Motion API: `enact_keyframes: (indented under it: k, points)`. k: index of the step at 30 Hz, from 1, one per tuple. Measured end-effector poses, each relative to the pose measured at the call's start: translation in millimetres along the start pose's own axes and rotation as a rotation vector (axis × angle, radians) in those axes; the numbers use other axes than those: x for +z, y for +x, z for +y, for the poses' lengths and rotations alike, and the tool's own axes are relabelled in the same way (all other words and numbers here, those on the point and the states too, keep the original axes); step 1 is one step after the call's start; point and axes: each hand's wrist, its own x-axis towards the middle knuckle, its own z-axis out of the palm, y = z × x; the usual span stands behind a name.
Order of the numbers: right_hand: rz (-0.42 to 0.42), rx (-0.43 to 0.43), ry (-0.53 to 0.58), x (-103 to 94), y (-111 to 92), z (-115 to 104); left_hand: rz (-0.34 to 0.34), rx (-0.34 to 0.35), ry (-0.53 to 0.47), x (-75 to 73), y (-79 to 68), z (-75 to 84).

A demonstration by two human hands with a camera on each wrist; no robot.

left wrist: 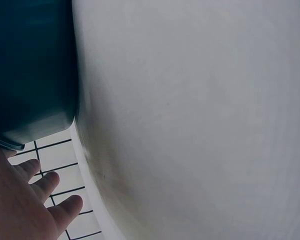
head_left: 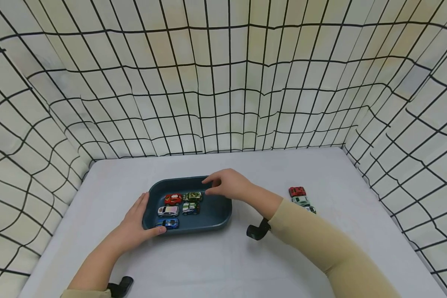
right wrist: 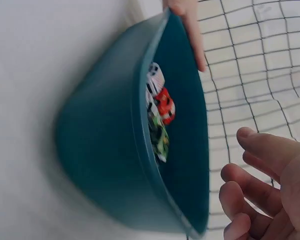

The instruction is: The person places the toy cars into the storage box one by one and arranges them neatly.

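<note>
A dark teal, oblong tub (head_left: 205, 225) with rounded corners stands on the white table. Inside it, toward the left, are several toy cars: a red one (head_left: 173, 199), a green camouflage one (head_left: 193, 196), a white patterned one (head_left: 168, 211), a blue-green-white one (head_left: 191, 208) and a blue one (head_left: 167, 223). My left hand (head_left: 137, 221) rests on the tub's left end, its straight fingers along the side and its thumb on the front rim. Over the tub's right end, my right hand (head_left: 229, 184) holds nothing; its thumb and fingers are spread apart (right wrist: 270, 190).
Right of the tub, a red toy car (head_left: 297, 191), a pale green car (head_left: 301, 200) and a third car (head_left: 311, 209), partly covered by the right sleeve (head_left: 320, 236), stand in a row. White walls with a black grid (head_left: 223, 103) enclose the table's back and sides.
</note>
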Motion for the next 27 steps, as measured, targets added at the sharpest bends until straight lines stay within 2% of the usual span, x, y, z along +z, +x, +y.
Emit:
enact_keyframes:
  k: [4,11,21,27]
  points:
    - [0.018,0.011,0.053,-16.0,-15.7,17.5,0.001,-0.004,-0.004,0.2,0.8,0.9]
    - [0.059,0.105,0.094,-34.4,-52.6,60.2,0.002,-0.002,0.001,1.2,1.4,0.7]
    - [0.028,0.172,0.074,-41.6,-114.9,127.6,0.004,-0.004,0.005,3.1,0.5,-0.6]
    - [0.007,0.195,0.11,-43.6,-139.2,151.5,0.005,0.003,0.019,1.2,0.6,0.9]
